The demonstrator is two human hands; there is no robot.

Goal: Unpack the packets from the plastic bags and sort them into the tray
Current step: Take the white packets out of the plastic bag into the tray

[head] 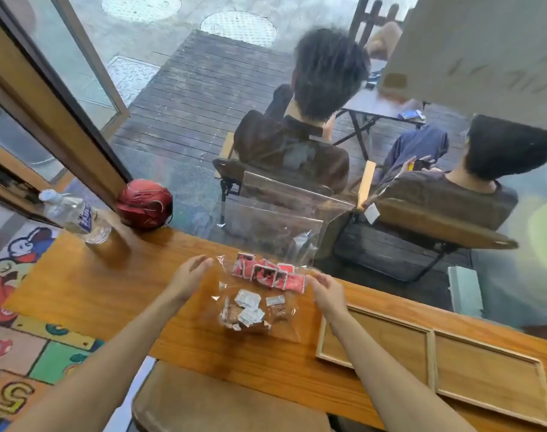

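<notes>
Two clear plastic bags lie on the wooden counter in front of me. The far bag holds several red packets. The near bag holds white and brown packets. My left hand hovers open just left of the bags, fingers apart, touching nothing. My right hand is at the right edge of the red-packet bag, fingers curled at the plastic; whether it grips is unclear. A wooden tray with two compartments, nothing in them, lies to the right of the bags.
A water bottle and a red cap stand at the counter's far left by the window. A padded stool is below the counter. Beyond the glass, two people sit in chairs.
</notes>
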